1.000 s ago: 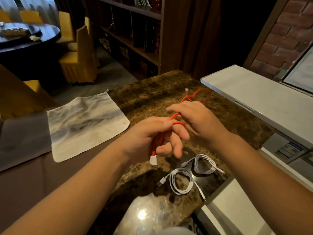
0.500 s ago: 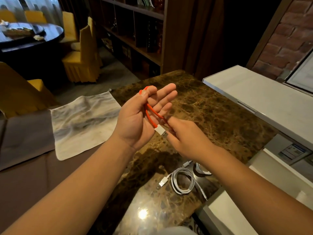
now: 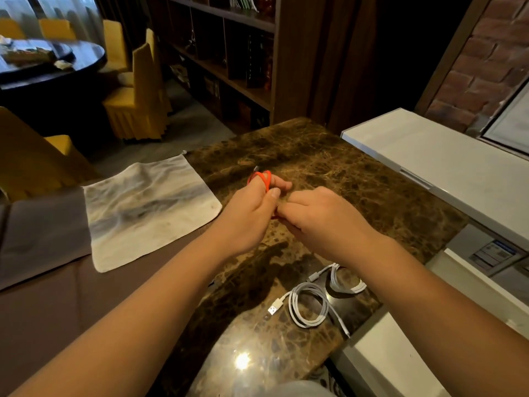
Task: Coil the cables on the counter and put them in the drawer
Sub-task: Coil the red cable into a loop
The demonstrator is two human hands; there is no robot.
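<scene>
While your left hand (image 3: 252,216) is closed around the thin orange-red charging cable (image 3: 262,179), its loops stick up just above your curled fingers (image 3: 279,186), with a small metal plug tip poking out beyond them. Your right hand (image 3: 320,222) is curled tight against the left, fingertips touching it; a sliver of the same cable shows between the two hands, but you cannot tell from here exactly how those fingers pinch it. Both hands hover over the dark brown marble tabletop (image 3: 357,179). Below your right wrist, well apart from the fingers, lie two coiled white USB cables (image 3: 309,308) flat on the tabletop, touching each other. Left of your left-hand fingers rests a rumpled white-grey cloth (image 3: 148,204).
</scene>
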